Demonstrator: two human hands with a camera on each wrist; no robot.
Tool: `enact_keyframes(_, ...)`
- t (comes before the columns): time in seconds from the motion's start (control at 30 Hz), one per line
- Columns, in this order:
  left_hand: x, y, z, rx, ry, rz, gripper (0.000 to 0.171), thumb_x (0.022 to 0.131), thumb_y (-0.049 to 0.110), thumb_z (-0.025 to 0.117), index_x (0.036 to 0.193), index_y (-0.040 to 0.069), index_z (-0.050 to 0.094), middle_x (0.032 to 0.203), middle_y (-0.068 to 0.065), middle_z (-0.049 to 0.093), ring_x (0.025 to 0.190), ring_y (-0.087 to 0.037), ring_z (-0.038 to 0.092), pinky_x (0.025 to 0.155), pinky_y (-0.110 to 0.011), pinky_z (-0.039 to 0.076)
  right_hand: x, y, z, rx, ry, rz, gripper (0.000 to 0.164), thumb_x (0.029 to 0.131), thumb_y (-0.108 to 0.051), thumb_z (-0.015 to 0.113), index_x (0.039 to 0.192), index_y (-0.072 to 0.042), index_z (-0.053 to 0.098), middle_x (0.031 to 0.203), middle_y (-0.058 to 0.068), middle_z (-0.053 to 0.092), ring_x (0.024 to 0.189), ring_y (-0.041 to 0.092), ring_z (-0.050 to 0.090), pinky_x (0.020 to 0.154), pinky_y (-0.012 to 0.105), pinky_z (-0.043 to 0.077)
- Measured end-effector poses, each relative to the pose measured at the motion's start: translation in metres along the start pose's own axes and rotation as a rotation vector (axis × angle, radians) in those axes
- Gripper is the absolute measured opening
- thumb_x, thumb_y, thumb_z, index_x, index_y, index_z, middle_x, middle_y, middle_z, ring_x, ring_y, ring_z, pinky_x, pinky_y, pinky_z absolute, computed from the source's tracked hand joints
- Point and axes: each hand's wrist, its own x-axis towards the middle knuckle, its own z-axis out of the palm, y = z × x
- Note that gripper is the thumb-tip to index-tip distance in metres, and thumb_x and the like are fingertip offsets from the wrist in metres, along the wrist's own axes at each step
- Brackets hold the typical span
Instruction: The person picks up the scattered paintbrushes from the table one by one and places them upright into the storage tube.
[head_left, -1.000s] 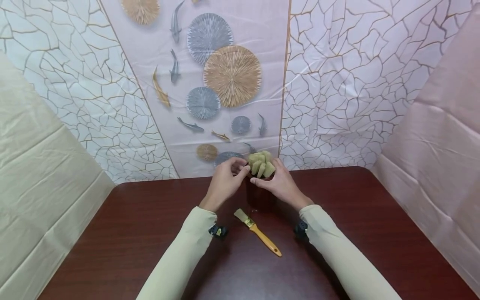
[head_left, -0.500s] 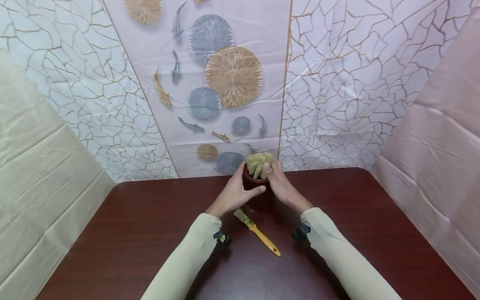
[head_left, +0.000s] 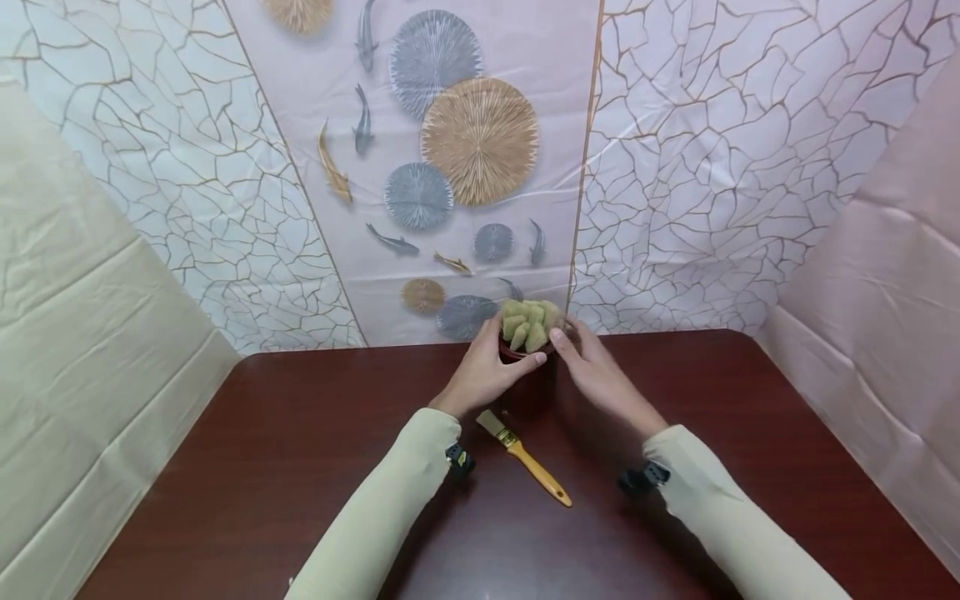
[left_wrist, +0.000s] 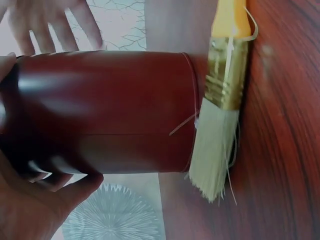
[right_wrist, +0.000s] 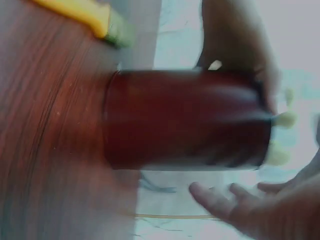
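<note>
A dark reddish-brown cylindrical pot (left_wrist: pixel 110 110) stands upright near the table's back edge, with a pale green, chunky-leaved plant (head_left: pixel 525 323) poking out of its top. My left hand (head_left: pixel 480 371) grips the pot near its rim, thumb across the front and fingers round the far side. On the other side, my right hand (head_left: pixel 600 375) is beside the plant with its thumb close to the leaves; in the right wrist view its fingers are extended, apart from the pot's wall. A flat paintbrush (head_left: pixel 532 467) with a yellow handle lies just in front of the pot.
The glossy dark red table (head_left: pixel 315 450) ends close behind the pot. A patterned cloth (head_left: pixel 660 183) hangs behind it, and plain cloths flank both sides. Pale loose bristles stick out around the paintbrush in the left wrist view.
My left hand has wrapped round the pot below the rim. My right hand has moved from the rim and leaves out to the right. The paintbrush stays in place; the view has shifted slightly.
</note>
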Motion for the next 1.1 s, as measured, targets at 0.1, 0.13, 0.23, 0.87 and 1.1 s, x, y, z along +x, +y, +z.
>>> enact_keyframes(0.1, 0.0, 0.004, 0.001, 0.007, -0.006, -0.02, 0.112, 0.089, 0.069, 0.072, 0.171, 0.016, 0.016, 0.172, -0.008, 0.027, 0.157, -0.025, 0.03, 0.123, -0.051, 0.033, -0.018, -0.004, -0.01, -0.114, 0.002, 0.068, 0.067, 0.112, -0.045, 0.049, 0.155, 0.005, 0.039, 0.139, 0.027, 0.059, 0.122, 0.041, 0.062, 0.101, 0.055, 0.051)
enact_keyframes(0.13, 0.0, 0.005, 0.001, 0.009, -0.007, -0.024, 0.112, 0.089, 0.07, 0.072, 0.171, 0.016, 0.016, 0.172, -0.007, 0.026, 0.157, -0.025, 0.029, 0.123, -0.051, 0.033, -0.024, -0.004, -0.012, -0.145, -0.024, 0.087, 0.064, 0.111, -0.044, 0.053, 0.15, 0.005, 0.043, 0.13, 0.024, 0.064, 0.109, 0.037, 0.066, 0.091, 0.051, 0.055)
enact_keyframes(0.23, 0.0, 0.007, 0.001, 0.004, -0.009, -0.035, 0.112, 0.09, 0.07, 0.071, 0.171, 0.016, 0.016, 0.173, -0.007, 0.026, 0.158, -0.026, 0.029, 0.123, -0.052, 0.033, -0.038, 0.002, -0.009, -0.196, -0.135, 0.098, 0.051, 0.108, -0.035, 0.061, 0.137, 0.006, 0.055, 0.107, 0.016, 0.071, 0.081, 0.026, 0.068, 0.07, 0.04, 0.056)
enact_keyframes(0.87, -0.003, 0.004, 0.009, -0.037, -0.009, -0.08, 0.113, 0.089, 0.073, 0.071, 0.17, 0.016, 0.016, 0.173, -0.006, 0.025, 0.157, -0.026, 0.03, 0.122, -0.052, 0.034, -0.063, 0.016, 0.055, -0.461, -0.316, 0.073, 0.035, 0.089, -0.016, 0.086, 0.065, -0.015, 0.06, 0.057, -0.007, 0.052, 0.048, 0.008, 0.049, 0.049, 0.025, 0.04)
enact_keyframes(1.1, -0.003, 0.004, 0.005, -0.026, 0.002, -0.091, 0.111, 0.09, 0.071, 0.071, 0.17, 0.016, 0.017, 0.173, -0.006, 0.025, 0.157, -0.026, 0.03, 0.122, -0.053, 0.034, -0.08, 0.021, 0.028, -0.533, -0.364, 0.167, 0.043, 0.087, -0.018, 0.087, 0.057, -0.016, 0.057, 0.052, -0.006, 0.048, 0.045, 0.009, 0.046, 0.048, 0.024, 0.037)
